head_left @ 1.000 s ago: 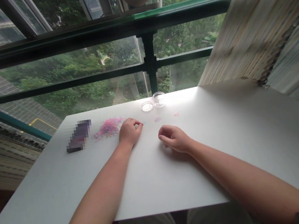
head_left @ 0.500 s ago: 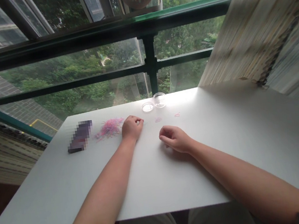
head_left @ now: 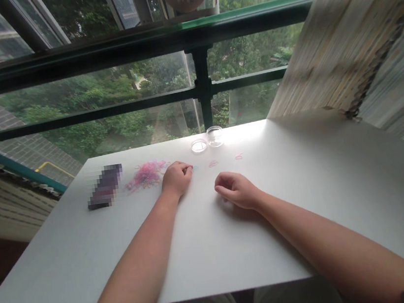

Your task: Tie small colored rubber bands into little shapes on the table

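Observation:
My left hand [head_left: 177,177] rests on the table beside a loose pile of pink and multicoloured small thin bands [head_left: 149,173]. Its thumb and fingers are pressed together, and anything between them is too small to make out. Just past those fingertips lies a faint bluish band [head_left: 195,167]. My right hand [head_left: 237,189] lies on its side with fingers curled, and its visible hollow shows nothing held. Beyond it, a pinkish group of bands [head_left: 213,163] and a pink band-like piece [head_left: 239,156] lie on the white tabletop.
A clear round container [head_left: 215,137] stands at the table's back edge with a clear round lid [head_left: 199,146] beside it. A dark blurred-out oblong [head_left: 105,186] lies left of the pile. Behind the white table [head_left: 208,255] are a green-framed window [head_left: 203,84] and a curtain [head_left: 308,53].
My left hand has drawn slightly back and left, and the bluish band now shows past its fingertips. My right hand stays in place. The view has shifted a little.

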A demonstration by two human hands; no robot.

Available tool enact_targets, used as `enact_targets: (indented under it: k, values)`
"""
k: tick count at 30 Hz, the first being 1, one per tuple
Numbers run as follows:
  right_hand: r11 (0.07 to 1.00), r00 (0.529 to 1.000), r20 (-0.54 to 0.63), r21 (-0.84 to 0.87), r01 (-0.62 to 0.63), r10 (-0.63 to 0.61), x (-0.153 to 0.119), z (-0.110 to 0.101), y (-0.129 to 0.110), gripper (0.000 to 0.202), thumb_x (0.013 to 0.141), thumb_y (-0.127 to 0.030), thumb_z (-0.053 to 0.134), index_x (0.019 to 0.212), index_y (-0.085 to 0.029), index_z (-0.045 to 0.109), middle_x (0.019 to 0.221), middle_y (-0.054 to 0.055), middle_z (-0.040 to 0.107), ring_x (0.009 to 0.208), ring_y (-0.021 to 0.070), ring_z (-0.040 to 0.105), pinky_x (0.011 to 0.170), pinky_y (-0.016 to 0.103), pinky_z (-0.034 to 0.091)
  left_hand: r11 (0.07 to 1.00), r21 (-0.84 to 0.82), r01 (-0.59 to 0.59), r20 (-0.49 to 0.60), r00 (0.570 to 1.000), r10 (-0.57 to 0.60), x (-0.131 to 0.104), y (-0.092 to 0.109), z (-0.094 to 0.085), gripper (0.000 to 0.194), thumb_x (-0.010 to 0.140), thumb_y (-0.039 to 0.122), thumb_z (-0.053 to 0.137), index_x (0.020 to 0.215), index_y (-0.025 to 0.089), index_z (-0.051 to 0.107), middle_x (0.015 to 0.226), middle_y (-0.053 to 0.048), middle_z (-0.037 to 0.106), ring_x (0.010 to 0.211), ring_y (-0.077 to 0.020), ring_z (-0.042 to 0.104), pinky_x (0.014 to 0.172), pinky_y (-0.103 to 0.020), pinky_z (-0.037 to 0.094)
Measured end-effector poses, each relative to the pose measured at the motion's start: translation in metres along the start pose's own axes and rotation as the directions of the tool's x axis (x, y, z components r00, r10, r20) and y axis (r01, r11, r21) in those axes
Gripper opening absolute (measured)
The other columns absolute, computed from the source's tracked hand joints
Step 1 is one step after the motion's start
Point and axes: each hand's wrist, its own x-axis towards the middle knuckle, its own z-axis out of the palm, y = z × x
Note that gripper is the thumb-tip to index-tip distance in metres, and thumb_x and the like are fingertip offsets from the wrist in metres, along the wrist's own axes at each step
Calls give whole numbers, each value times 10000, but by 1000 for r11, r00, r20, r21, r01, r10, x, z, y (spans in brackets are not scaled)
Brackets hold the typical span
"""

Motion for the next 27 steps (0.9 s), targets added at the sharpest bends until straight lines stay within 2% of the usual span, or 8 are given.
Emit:
enact_targets:
  k: [4, 8, 16, 21, 27]
  values:
    - [1000, 1000, 7, 14, -5, 5, 0, 0, -1, 72, 783, -240, 494, 736, -187, 507, 610, -35, 522, 485, 87, 501, 498, 216, 399, 998, -39, -45, 34, 998, 46, -3, 2, 0, 257, 739, 343, 570, 906, 196, 698, 896, -52, 654, 824, -183, 596, 782, -282, 485]
    - [1000, 1000, 10, 18, -10, 10, 0, 1, -1, 70, 782, -237, 493, 735, -187, 506, 606, -37, 517, 488, 88, 503, 503, 216, 402, 999, -39, -38, 37, 999, 39, -2, 5, 0, 238, 741, 355, 582, 877, 199, 701, 904, -54, 646, 818, -179, 595, 779, -287, 486]
    - [1000, 1000, 10, 18, -9, 9, 0, 0, -1, 70, 782, -234, 493, 736, -184, 511, 614, -34, 523, 488, 87, 504, 497, 215, 401, 998, -54, -25, 21, 999, 26, -1, 5, 1, 190, 752, 284, 555, 849, 205, 698, 855, -37, 633, 729, -156, 589, 734, -279, 482]
    - [1000, 1000, 10, 20, -16, 16, 0, 0, 0, 74, 781, -242, 498, 737, -185, 514, 617, -32, 527, 489, 88, 507, 500, 216, 408, 995, -93, -25, 28, 999, 28, -2, 3, 2, 247, 740, 183, 500, 906, 198, 682, 911, -36, 639, 760, -152, 584, 751, -273, 486]
    - [1000, 1000, 13, 16, -10, 10, 0, 0, 0, 69, 783, -239, 495, 740, -188, 514, 624, -32, 532, 486, 86, 500, 498, 216, 406, 985, -107, -132, 44, 990, 137, -5, 11, -2, 261, 714, 234, 559, 953, 201, 660, 933, -37, 618, 818, -164, 577, 821, -293, 474]
